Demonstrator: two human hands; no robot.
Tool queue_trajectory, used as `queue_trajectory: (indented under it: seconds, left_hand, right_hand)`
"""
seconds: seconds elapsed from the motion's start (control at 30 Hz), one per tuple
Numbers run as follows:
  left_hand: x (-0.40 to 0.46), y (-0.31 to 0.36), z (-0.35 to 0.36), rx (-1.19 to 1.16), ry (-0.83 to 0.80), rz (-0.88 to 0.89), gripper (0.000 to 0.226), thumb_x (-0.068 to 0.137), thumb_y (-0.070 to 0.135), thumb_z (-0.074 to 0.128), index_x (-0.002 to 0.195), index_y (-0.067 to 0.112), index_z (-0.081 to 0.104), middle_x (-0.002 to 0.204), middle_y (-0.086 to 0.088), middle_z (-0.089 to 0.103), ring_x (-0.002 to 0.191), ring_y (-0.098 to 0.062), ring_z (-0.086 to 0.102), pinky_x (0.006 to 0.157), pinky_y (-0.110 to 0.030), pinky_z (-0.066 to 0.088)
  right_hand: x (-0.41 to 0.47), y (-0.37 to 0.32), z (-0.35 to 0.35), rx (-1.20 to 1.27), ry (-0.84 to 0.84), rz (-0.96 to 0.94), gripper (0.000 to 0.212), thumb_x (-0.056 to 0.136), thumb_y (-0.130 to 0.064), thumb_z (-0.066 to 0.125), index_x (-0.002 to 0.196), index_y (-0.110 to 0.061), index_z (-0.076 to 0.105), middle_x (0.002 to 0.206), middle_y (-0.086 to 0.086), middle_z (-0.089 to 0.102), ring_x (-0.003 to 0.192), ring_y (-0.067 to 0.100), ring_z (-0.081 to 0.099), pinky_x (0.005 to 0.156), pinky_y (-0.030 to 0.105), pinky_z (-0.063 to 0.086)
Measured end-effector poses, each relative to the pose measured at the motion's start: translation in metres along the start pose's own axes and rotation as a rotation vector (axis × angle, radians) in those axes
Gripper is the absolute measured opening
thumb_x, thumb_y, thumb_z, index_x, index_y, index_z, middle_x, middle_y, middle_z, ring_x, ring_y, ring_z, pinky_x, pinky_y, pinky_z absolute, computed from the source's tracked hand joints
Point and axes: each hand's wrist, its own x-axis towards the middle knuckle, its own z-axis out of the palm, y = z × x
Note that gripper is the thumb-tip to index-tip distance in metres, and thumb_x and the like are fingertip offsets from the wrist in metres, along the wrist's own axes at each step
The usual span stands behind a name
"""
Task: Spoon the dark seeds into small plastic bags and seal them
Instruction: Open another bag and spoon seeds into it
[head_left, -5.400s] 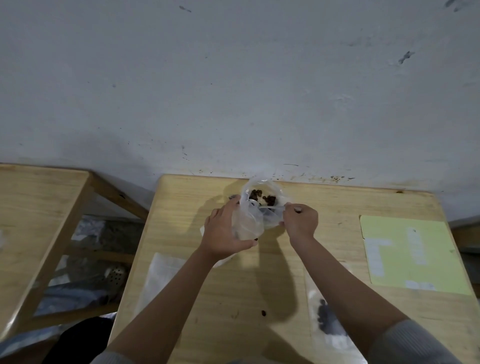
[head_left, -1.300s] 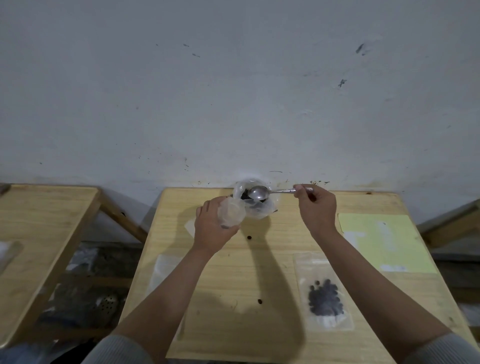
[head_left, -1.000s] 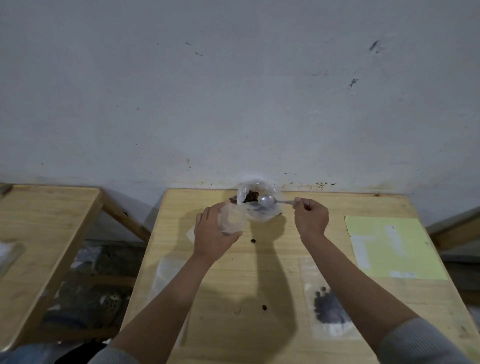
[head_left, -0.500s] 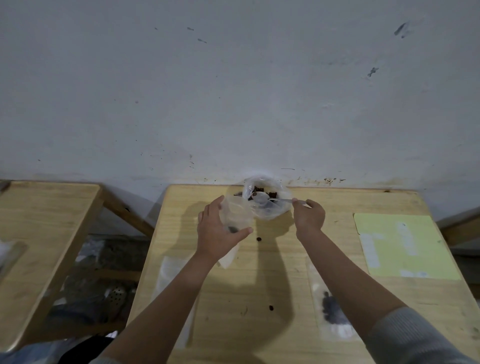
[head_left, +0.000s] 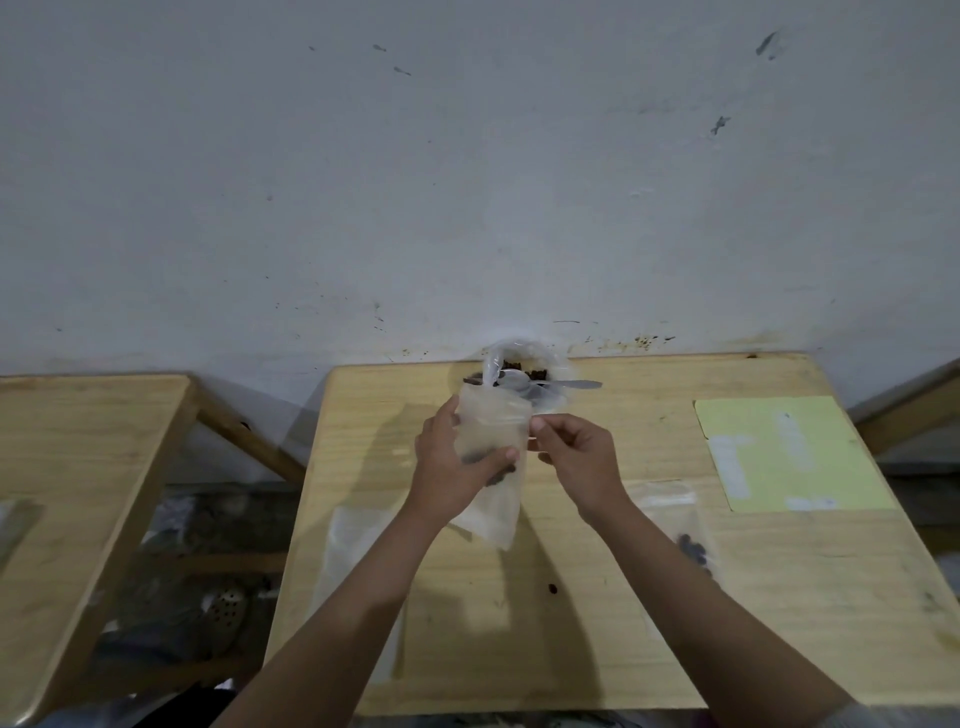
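My left hand (head_left: 451, 470) grips a small clear plastic bag (head_left: 493, 447) above the wooden table (head_left: 597, 623); a few dark seeds show low in the bag. My right hand (head_left: 574, 457) pinches the bag's upper right edge between thumb and forefinger. Behind the bag, at the table's far edge, stands a clear container of dark seeds (head_left: 524, 366). A metal spoon (head_left: 550, 385) rests in it, handle pointing right, with no hand on it.
A filled bag of seeds (head_left: 680, 525) lies at the right, partly under my right forearm. Flat empty bags (head_left: 358, 551) lie at the left. A yellow-green sheet (head_left: 784, 452) is at far right. One loose seed (head_left: 551, 587) sits mid-table. Another table (head_left: 78, 493) stands left.
My right hand has let go of the spoon, which now lies in the seed container, and has moved to the bag's rim. The left hand has brought the bag nearer.
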Motion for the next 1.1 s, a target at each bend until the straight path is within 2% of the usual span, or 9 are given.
queue_trajectory:
  seconds: [0.07, 0.17, 0.27, 0.37, 0.53, 0.63, 0.77, 0.87, 1.1]
  left_hand:
    - [-0.003, 0.0, -0.004, -0.048, 0.025, 0.008, 0.071, 0.08, 0.032, 0.074, 0.141, 0.023, 0.039, 0.123, 0.003, 0.048, 0.113, -0.015, 0.048, 0.09, -0.027, 0.043]
    - [-0.007, 0.003, -0.01, -0.114, 0.08, 0.036, 0.037, 0.091, 0.022, 0.062, 0.126, 0.024, 0.053, 0.113, 0.001, 0.059, 0.099, -0.014, 0.057, 0.076, -0.015, 0.047]
    - [-0.003, 0.006, -0.017, -0.159, 0.116, 0.044, 0.014, 0.092, 0.015, 0.06, 0.1, 0.026, 0.061, 0.099, 0.001, 0.066, 0.092, -0.017, 0.062, 0.075, -0.012, 0.048]
    - [0.0, 0.011, -0.025, -0.24, 0.062, 0.053, 0.013, 0.09, 0.014, 0.062, 0.084, 0.025, 0.063, 0.087, 0.001, 0.071, 0.084, -0.02, 0.066, 0.081, -0.032, 0.052]
    - [0.0, 0.018, -0.032, -0.238, 0.02, 0.112, 0.019, 0.09, 0.011, 0.062, 0.074, 0.021, 0.064, 0.077, 0.004, 0.067, 0.073, -0.007, 0.061, 0.076, -0.023, 0.049]
    - [-0.001, 0.02, -0.029, -0.247, 0.03, 0.112, 0.021, 0.09, 0.008, 0.061, 0.073, 0.02, 0.062, 0.075, 0.007, 0.066, 0.07, -0.001, 0.06, 0.075, -0.02, 0.049]
    - [-0.002, 0.022, -0.025, -0.212, 0.075, 0.126, 0.023, 0.091, 0.007, 0.059, 0.072, 0.019, 0.06, 0.076, 0.005, 0.065, 0.075, -0.009, 0.061, 0.075, -0.022, 0.049]
    - [-0.002, 0.023, -0.023, -0.185, 0.089, 0.151, 0.023, 0.092, 0.007, 0.058, 0.072, 0.018, 0.057, 0.076, 0.004, 0.064, 0.073, -0.006, 0.059, 0.069, -0.015, 0.048]
    - [-0.001, 0.026, -0.026, -0.219, 0.122, 0.151, 0.022, 0.093, 0.007, 0.056, 0.074, 0.017, 0.056, 0.075, 0.004, 0.063, 0.068, 0.0, 0.058, 0.067, -0.011, 0.046]
  right_hand:
    - [-0.002, 0.0, 0.001, 0.007, 0.044, -0.012, 0.015, 0.09, -0.012, 0.062, 0.08, -0.015, 0.072, 0.074, -0.001, 0.073, 0.071, 0.013, 0.068, 0.064, 0.022, 0.054]
    - [-0.006, 0.002, 0.003, 0.028, 0.058, -0.02, 0.009, 0.086, -0.014, 0.067, 0.08, -0.016, 0.073, 0.077, 0.008, 0.072, 0.076, 0.023, 0.066, 0.074, 0.038, 0.055]
    - [-0.008, 0.001, 0.006, 0.054, 0.081, -0.03, 0.006, 0.082, -0.008, 0.071, 0.081, -0.014, 0.073, 0.073, 0.003, 0.071, 0.071, 0.016, 0.065, 0.072, 0.033, 0.053]
    - [-0.008, -0.004, 0.006, 0.053, 0.103, -0.061, 0.006, 0.083, -0.008, 0.069, 0.082, -0.013, 0.072, 0.075, 0.002, 0.072, 0.071, 0.013, 0.067, 0.07, 0.027, 0.056]
    - [-0.005, -0.009, 0.004, -0.037, 0.116, -0.097, 0.011, 0.085, -0.013, 0.069, 0.074, -0.01, 0.07, 0.075, 0.011, 0.067, 0.072, 0.022, 0.064, 0.072, 0.037, 0.058]
    - [-0.004, -0.01, 0.006, -0.061, 0.124, -0.102, 0.013, 0.086, -0.013, 0.068, 0.074, -0.009, 0.067, 0.073, 0.009, 0.066, 0.072, 0.021, 0.063, 0.073, 0.035, 0.056]
    - [-0.002, -0.009, 0.008, -0.186, 0.164, -0.135, 0.02, 0.088, -0.017, 0.066, 0.071, -0.008, 0.063, 0.071, 0.012, 0.065, 0.067, 0.019, 0.058, 0.068, 0.034, 0.05]
    - [-0.006, -0.01, 0.012, -0.231, 0.178, -0.166, 0.023, 0.09, -0.018, 0.063, 0.069, -0.01, 0.061, 0.067, 0.008, 0.063, 0.063, 0.017, 0.054, 0.059, 0.024, 0.045]
    - [-0.011, -0.015, 0.01, -0.029, 0.074, -0.097, 0.014, 0.086, -0.012, 0.068, 0.073, -0.009, 0.065, 0.068, 0.001, 0.063, 0.061, 0.005, 0.058, 0.06, 0.019, 0.048]
